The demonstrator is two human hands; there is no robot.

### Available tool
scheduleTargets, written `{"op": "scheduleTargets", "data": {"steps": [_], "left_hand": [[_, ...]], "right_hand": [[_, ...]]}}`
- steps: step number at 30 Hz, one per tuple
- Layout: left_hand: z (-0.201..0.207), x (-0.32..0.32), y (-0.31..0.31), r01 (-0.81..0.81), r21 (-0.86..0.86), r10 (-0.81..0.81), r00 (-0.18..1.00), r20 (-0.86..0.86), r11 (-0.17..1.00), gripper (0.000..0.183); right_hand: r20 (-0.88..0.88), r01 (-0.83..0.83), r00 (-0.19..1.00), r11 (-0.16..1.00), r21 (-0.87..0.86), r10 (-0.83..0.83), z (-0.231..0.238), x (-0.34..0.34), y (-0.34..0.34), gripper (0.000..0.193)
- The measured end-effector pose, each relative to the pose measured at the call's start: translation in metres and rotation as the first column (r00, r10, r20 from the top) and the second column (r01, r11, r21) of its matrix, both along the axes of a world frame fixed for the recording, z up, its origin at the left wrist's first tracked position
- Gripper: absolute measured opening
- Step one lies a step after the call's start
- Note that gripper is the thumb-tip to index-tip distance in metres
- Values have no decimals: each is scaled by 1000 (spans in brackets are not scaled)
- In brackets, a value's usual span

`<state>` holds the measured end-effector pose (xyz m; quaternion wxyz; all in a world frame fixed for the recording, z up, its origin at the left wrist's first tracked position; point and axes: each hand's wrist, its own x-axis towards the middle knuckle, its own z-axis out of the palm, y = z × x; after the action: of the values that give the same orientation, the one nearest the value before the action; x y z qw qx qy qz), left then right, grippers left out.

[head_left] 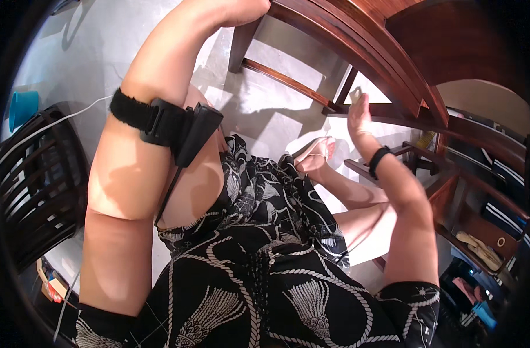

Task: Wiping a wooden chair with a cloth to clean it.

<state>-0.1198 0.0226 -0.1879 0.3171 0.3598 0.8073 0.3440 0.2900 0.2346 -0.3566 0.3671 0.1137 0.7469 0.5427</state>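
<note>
Left hand up at the top edge, by the near corner of the dark red-brown wooden furniture; its fingers are hidden or cut off, so cannot tell whether it grips the wood, only rests against it or is clear of it. Right hand raised under the long beam of the same furniture, fingers pointing up, seen nearly edge-on; looks released, nothing visible in it. It is near the wood, overlapping it in view; contact cannot be told.

Furniture spans the top and upper right, ahead of the person, standing over a grey floor; thin lower rail runs between its uprights, broad curved panel at far upper right.

Left forearm wears a black strap with a black device and a thin black cable hanging toward the lap; right wrist has a black band. Person wears a black dress with rope and tassel print; one foot shows between the arms, short of the furniture.

Left side: teal bucket, black slatted item just below it, white cable passing across. Right side: striped dark folded cloth, crumpled tan item lower down, light blue item near the lower right rim
</note>
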Motion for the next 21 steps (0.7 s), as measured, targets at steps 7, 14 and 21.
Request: {"op": "scheduleTargets", "data": {"steps": [7, 14, 21], "left_hand": [[18, -40, -65, -129, -50, 124, 989, -85, 990, 41], [26, -8, -62, -103, -48, 98, 990, -99, 994, 43], [25, 4, -62, -79, -22, 75, 988, -138, 997, 44]], "right_hand": [[76, -457, 889, 887, 71, 452, 126, -43, -31, 53], [179, -303, 942, 949, 91, 284, 118, -39, -44, 51], [28, 23, 999, 968, -251, -17, 54, -53, -51, 56]]}}
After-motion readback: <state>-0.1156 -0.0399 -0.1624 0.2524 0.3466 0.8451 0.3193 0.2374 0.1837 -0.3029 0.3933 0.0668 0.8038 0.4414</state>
